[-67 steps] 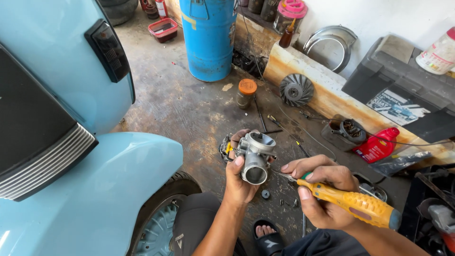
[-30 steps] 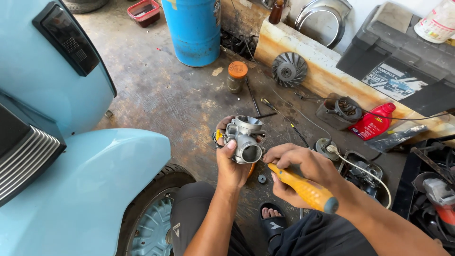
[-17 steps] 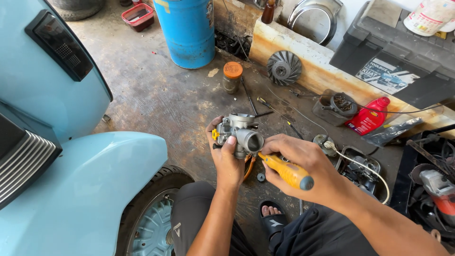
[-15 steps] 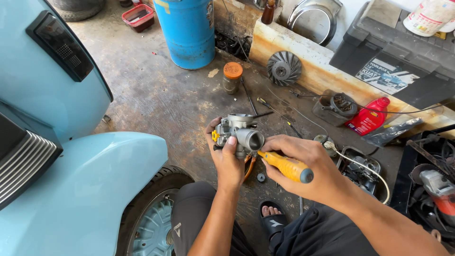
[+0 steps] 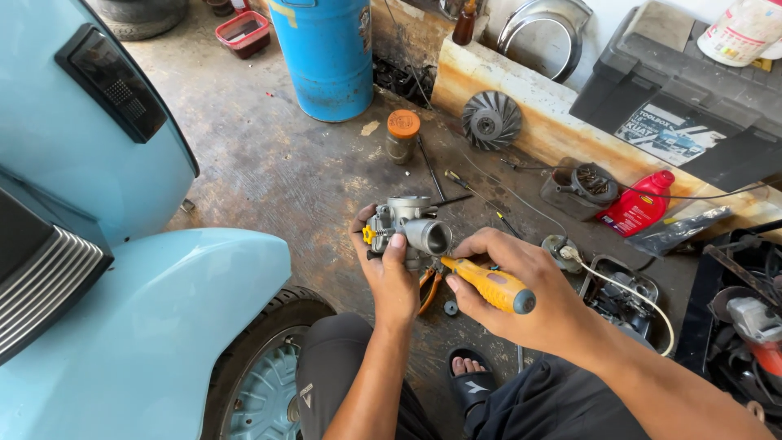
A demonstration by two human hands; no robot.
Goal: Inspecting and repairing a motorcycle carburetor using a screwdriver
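Over the last couple of seconds I had brought the screwdriver (image 5: pixel 489 285) in from well off to my right, where it had pointed away from the work, until its tip met the lower side of the carburetor (image 5: pixel 407 231), just under the round throat; I judged that I had gone from lining up to actually seating the blade on a screw, though the tip itself was hidden behind the body. My left hand (image 5: pixel 391 273) was clamped around the carburetor from below, thumb pressed up against its side, holding it in the air above the stained concrete floor (image 5: pixel 269 167), in front of my knees. My right hand (image 5: pixel 521 281) was wrapped tight on the screwdriver's orange-yellow handle, which looked like smooth hard plastic with a dark cap at the end. The carburetor was dull grey cast metal, lumpy and ribbed, with a smooth open bore and a small yellow fitting on its left. On the floor beyond it stood a glass jar (image 5: pixel 402 135) with an orange lid, a finned grey fan wheel (image 5: pixel 491 120) leaned on the step, and the scooter's glossy pale blue bodywork (image 5: pixel 163 293) curved over the tyre at my left.
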